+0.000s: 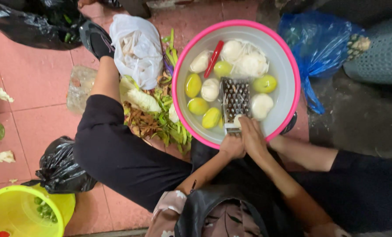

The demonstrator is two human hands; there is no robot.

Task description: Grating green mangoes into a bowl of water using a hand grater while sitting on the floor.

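Note:
A pink-rimmed white basin (288, 57) sits on the floor between my knees, filled with water, green and peeled white round fruits (193, 84) and a heap of white shreds (248, 61). A flat metal grater (235, 100) leans inside it. My left hand (232, 146) grips the grater's lower end at the basin's near rim. My right hand (251, 134) presses a small pale piece of fruit (237, 120) against the grater face. A red-handled tool (214, 58) lies in the basin.
Green and brown peelings (158, 120) are piled left of the basin beside a white plastic bag (136, 48). Black bags (60, 169) lie at the left, a yellow bowl (11, 210) at bottom left. A blue bag (321, 41) sits to the right.

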